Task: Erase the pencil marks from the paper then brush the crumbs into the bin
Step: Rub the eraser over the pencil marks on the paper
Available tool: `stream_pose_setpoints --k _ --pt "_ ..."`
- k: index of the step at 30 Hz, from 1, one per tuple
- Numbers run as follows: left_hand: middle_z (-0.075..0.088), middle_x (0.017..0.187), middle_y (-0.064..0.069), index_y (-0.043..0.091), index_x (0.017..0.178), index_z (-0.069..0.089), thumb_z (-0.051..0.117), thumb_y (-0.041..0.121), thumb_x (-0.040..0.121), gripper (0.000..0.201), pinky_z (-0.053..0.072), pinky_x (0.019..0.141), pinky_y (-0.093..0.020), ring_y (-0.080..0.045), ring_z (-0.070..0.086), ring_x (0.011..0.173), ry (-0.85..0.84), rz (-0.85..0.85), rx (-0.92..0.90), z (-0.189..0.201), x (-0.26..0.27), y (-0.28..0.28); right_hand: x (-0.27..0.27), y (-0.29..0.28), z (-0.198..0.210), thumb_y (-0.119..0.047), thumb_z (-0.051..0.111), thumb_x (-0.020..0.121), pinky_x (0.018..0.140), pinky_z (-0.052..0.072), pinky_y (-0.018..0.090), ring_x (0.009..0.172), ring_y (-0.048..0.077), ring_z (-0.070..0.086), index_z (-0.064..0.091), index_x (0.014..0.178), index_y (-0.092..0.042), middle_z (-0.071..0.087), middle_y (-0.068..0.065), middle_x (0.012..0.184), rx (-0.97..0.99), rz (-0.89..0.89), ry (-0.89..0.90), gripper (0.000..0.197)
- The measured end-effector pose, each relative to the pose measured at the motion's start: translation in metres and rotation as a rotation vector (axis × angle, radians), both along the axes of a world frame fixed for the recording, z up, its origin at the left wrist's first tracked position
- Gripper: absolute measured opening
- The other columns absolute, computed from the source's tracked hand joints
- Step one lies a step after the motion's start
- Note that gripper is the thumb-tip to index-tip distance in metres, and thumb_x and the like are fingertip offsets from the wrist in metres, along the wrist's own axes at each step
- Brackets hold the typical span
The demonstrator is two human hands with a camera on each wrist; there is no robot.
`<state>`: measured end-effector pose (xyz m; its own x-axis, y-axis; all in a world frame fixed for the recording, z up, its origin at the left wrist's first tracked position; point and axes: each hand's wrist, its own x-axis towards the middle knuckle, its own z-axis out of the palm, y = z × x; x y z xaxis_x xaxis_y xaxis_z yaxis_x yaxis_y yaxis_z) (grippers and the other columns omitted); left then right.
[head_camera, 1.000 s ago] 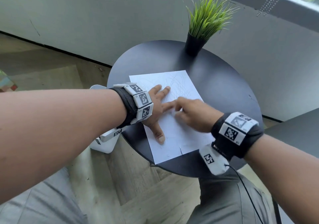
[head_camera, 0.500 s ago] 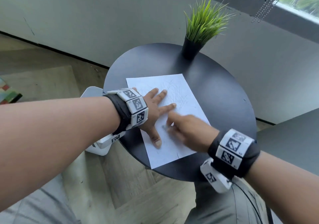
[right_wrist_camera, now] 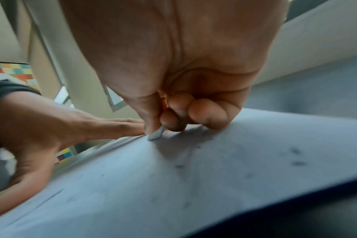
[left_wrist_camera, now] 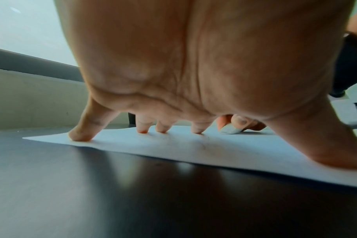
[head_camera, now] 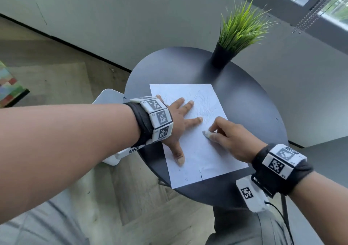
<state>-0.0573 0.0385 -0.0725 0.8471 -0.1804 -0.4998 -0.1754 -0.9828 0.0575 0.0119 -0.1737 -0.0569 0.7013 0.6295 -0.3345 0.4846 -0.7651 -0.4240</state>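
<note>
The paper (head_camera: 195,150), a white rectangular sheet, lay flat on a dark round table, its near edge torn by a short slit. Faint pencil marks (head_camera: 203,103) crossed its far half. The eraser (head_camera: 207,134), small and white, stood with its tip on the sheet's middle. The bin (head_camera: 108,98), white, sat partly hidden beside the table.
</note>
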Motion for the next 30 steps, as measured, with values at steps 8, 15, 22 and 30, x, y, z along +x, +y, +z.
stream_pose_setpoints --k 8,15,22,30 --pt "-0.014 0.169 -0.004 0.026 0.160 -0.008 0.039 0.103 0.059 0.136 0.009 0.119 -0.063 -0.027 -0.010 0.155 -0.118 0.155 0.023 -0.005 -0.005 0.030 0.019 -0.003 0.003 -0.054 0.054 0.094 0.062 0.046 0.030 0.071 0.016 0.059 0.049 0.090 -0.027 0.064 -0.002 0.079 -0.082 -0.063 -0.043 0.028" --pt "-0.026 0.166 -0.002 0.027 0.158 -0.019 0.050 0.103 0.048 0.150 0.005 0.119 -0.066 -0.025 -0.020 0.153 -0.049 0.034 0.008 -0.006 -0.002 0.016 0.023 0.021 0.002 -0.047 0.056 0.095 0.067 0.046 0.028 0.078 0.011 0.059 0.053 0.094 -0.030 0.064 -0.008 0.083 0.013 0.015 -0.061 0.017" --pt "-0.007 0.168 -0.007 0.023 0.161 -0.003 0.054 0.100 0.050 0.147 0.018 0.120 -0.057 -0.028 0.000 0.154 -0.091 -0.002 0.053 0.002 -0.009 0.012 0.022 0.027 -0.004 -0.043 0.058 0.094 0.064 0.038 0.024 0.080 0.010 0.055 0.056 0.096 -0.025 0.060 -0.007 0.088 0.016 -0.025 -0.122 0.019" --pt "-0.024 0.166 -0.002 0.026 0.158 -0.018 0.056 0.098 0.053 0.148 0.005 0.122 -0.060 -0.022 -0.018 0.154 -0.028 0.001 -0.002 -0.001 -0.012 0.014 -0.003 0.042 -0.001 -0.039 0.058 0.095 0.063 0.034 0.026 0.082 0.016 0.052 0.056 0.094 -0.025 0.058 -0.006 0.088 0.046 -0.042 -0.089 0.015"
